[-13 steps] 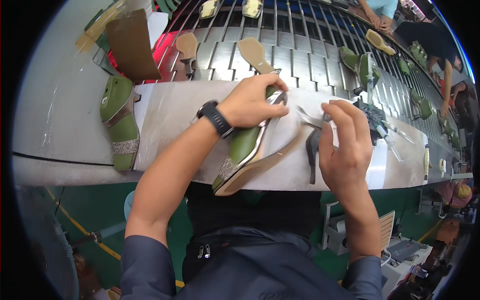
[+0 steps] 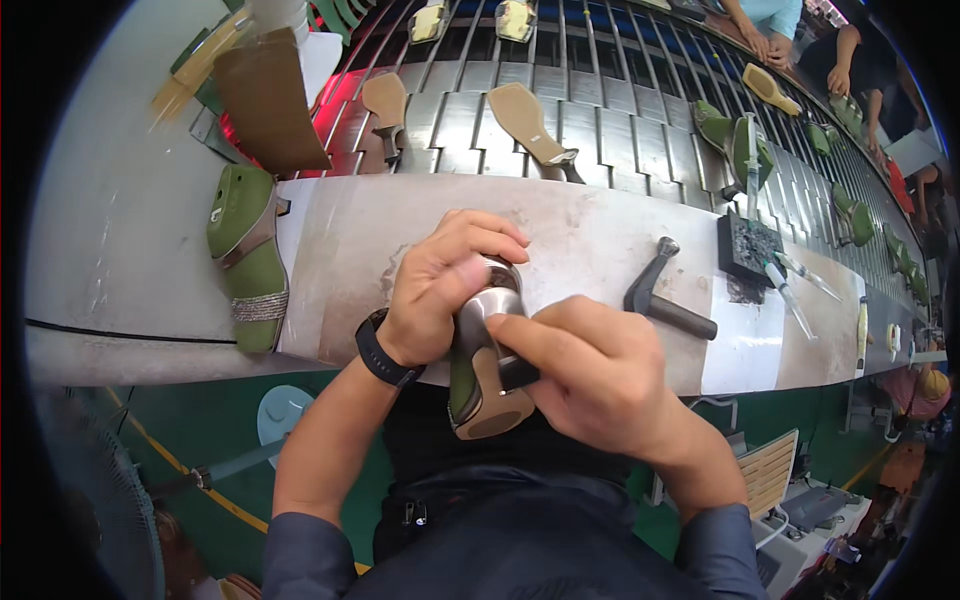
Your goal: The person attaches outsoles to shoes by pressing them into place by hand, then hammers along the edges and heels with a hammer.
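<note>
A green shoe [image 2: 464, 378] with a tan sole and a silvery metallic heel is held low in front of me, over the table's near edge. Its sole is turned partly upward, toe toward my body. My left hand [image 2: 440, 285] is closed around the heel end, thumb along the silvery part. From the right, my right hand [image 2: 600, 370] closes on the heel [image 2: 492, 310], index fingertip against its shiny surface; its other fingers are partly hidden beside a dark block-like heel tip [image 2: 517, 372]. A hammer [image 2: 668, 295] lies on the table right of my hands.
Another green shoe [image 2: 255, 270] lies at the left. Right of the hammer, syringes [image 2: 790, 300] stand by a dark block [image 2: 745, 250]. Beyond the table [image 2: 350, 220], a roller conveyor carries tan soles [image 2: 522, 115] and green shoes [image 2: 720, 130]. Co-workers' hands [image 2: 765, 45] show at far right.
The shoe has come closer to my body and turned, sole more upward. My right hand has moved left onto its heel. The hammer now lies farther right, turned differently.
</note>
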